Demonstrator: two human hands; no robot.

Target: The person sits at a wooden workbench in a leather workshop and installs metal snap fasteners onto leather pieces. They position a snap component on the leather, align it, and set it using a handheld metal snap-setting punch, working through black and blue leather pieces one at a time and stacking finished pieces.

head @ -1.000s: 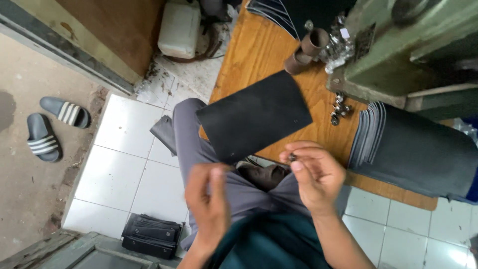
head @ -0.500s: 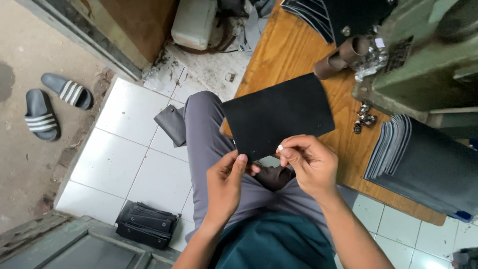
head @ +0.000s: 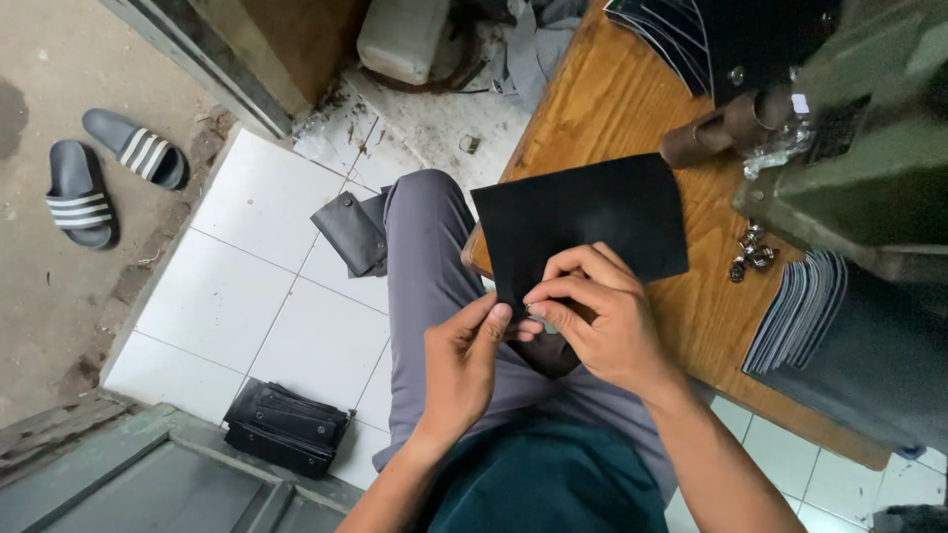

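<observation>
Both hands meet at the near edge of the black leather sheet (head: 583, 222), which overhangs the wooden desk (head: 632, 109) above the lap. It looks thin, light and floppy, best pinched at that edge. Right hand (head: 602, 321) pinches it, fingers curled; left hand (head: 464, 365) closes thumb-to-finger beside it.

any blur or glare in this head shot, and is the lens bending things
Head view: soft daylight without glare; the black sheet is dark and featureless; both hands are fairly sharp; the floor tiles splay outward, suggesting wide-angle distortion.
</observation>
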